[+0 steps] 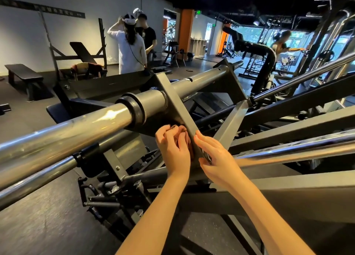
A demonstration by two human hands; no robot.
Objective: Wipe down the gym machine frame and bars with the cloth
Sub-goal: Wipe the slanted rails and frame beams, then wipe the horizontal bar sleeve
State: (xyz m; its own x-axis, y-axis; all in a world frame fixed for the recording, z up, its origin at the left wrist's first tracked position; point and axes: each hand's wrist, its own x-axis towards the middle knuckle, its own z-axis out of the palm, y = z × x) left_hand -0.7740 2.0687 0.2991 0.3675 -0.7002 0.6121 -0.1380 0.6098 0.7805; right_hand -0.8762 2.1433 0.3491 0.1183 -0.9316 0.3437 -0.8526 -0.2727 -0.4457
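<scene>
We've got our left hand (172, 149) gripping the crumpled reddish-brown cloth (182, 132) against the grey flat steel frame strut (178, 108); our right hand (215, 154) rests straight-fingered on the strut's other side, hands nearly touching.

The thick bar (63, 131) is showing polished metal, smooth and glossy, catching glare. Its collar (134, 108) is looking like black matt plastic or rubber. The flat frame brace (173, 101) is wearing grey paint, satin, smooth. The cloth (181, 131) is reading as soft, crumpled, brownish fabric. The floor (38, 226) is appearing dark, matt, finely grained.
</scene>
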